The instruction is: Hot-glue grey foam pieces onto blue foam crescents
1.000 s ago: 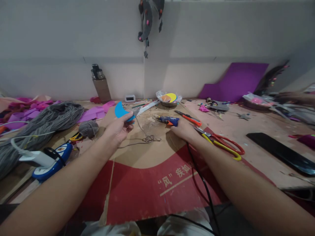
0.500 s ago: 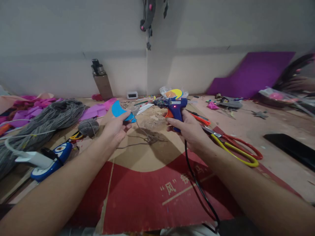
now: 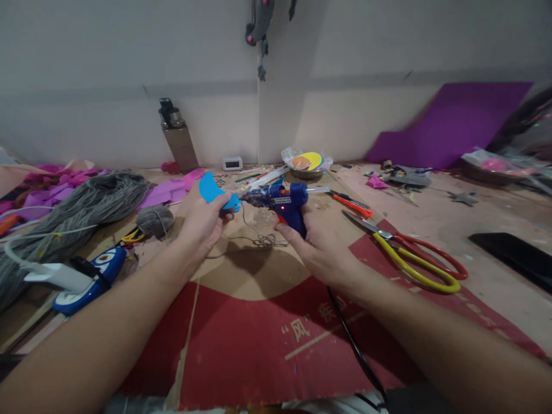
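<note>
Between thumb and fingers, my left hand [image 3: 207,223] pinches a bright blue crescent-shaped cutout [image 3: 210,187] by its lower right end. A thin grey yarn [image 3: 246,218] hangs from that end and lies tangled on the cardboard below. My right hand [image 3: 317,241] is wrapped round the handle of a blue hot glue gun [image 3: 291,201] with an orange trigger, a lit red light and a clear glue stick out of its back. The gun's nozzle points left, right by the cutout's end; whether they touch I cannot tell.
Red-and-tan cardboard [image 3: 241,339] lies under my hands. To the right are red-and-yellow-handled scissors [image 3: 414,261], an orange cutter knife [image 3: 351,204] and a black phone [image 3: 513,259]. Grey yarn [image 3: 103,201] and a blue power strip [image 3: 92,282] lie left; a bowl [image 3: 306,172] stands at the back.
My right hand has brought the glue gun leftward and slightly down, its nozzle now close to the blue cutout. The left hand has shifted slightly, still holding the cutout.
</note>
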The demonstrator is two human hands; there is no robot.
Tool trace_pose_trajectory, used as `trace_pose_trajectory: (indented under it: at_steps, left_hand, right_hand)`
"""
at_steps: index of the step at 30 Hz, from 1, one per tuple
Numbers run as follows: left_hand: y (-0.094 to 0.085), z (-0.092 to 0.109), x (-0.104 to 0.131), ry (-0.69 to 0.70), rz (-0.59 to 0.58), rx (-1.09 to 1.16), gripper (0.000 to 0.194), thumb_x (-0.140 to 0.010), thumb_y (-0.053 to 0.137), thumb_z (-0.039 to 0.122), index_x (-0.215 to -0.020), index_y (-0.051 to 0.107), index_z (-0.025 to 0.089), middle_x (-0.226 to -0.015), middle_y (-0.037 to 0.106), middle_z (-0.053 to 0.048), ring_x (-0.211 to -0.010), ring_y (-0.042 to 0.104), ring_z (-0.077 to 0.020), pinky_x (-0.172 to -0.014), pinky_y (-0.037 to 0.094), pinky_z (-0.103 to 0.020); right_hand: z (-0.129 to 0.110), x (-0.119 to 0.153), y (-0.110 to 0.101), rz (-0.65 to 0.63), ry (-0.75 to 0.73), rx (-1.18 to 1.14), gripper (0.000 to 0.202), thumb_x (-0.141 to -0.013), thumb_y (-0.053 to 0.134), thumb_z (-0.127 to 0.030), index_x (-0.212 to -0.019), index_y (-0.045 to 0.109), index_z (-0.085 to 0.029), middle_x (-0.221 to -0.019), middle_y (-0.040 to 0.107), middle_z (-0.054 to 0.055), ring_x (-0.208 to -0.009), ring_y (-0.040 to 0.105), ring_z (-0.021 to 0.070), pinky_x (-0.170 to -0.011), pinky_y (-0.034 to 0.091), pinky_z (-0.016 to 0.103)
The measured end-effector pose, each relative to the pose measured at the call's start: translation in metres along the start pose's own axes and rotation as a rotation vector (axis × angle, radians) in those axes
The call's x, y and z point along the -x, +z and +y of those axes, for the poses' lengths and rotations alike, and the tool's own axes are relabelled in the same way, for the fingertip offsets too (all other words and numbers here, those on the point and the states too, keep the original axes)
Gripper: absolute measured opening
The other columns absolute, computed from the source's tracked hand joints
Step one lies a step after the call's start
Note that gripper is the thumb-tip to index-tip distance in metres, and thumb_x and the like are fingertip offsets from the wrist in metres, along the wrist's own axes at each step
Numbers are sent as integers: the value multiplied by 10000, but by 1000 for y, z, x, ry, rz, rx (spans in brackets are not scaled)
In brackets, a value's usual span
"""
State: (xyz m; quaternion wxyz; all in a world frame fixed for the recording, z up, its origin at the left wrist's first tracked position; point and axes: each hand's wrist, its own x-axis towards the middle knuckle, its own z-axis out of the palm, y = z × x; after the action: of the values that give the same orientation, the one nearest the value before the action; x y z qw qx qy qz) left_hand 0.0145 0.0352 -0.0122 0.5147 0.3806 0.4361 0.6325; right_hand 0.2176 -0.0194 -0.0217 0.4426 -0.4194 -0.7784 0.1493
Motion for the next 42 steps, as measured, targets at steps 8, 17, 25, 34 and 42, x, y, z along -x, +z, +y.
trace_pose_trajectory:
  at_steps: [8,17,25,34,42]
  left_hand:
    - [-3,-3,-2,62,-22,-1,163,-662,739,207,-629,588,157,-584,611,1,-496,536,-86,-434,393,-198]
    - [0,-4,0,77,-19,-26,149,-668,716,205,-633,582,150,-587,598,-3,-481,511,-76,-428,385,-188]
    - [6,-3,7,148,-35,-140,150,-677,706,222,-665,568,164,-592,588,3,-497,504,-86,-440,385,-195]
    - [9,-1,15,215,-42,-321,173,-701,704,270,-651,574,167,-565,565,-5,-487,488,-100,-455,397,-216]
    - [4,-3,7,211,2,-277,188,-690,703,276,-642,557,167,-568,570,0,-486,487,-95,-462,399,-217]
  right_hand:
    - [-1,-1,-1,5,-3,107,322,-872,535,-247,-1183,482,-179,-941,659,94,-791,619,232,-694,485,349]
    - [-2,0,-2,-36,48,100,383,-885,498,-279,-1249,462,-165,-997,659,118,-850,626,260,-738,493,387]
    - [-2,1,-1,-23,68,87,353,-883,503,-283,-1214,476,-165,-1032,655,126,-877,624,261,-761,486,389]
    - [-2,0,-2,-8,111,113,334,-890,491,-307,-1186,488,-152,-983,644,129,-844,613,260,-737,481,392]
    - [-4,0,-1,-24,79,124,358,-877,494,-271,-1221,464,-176,-944,653,111,-805,618,256,-702,482,383]
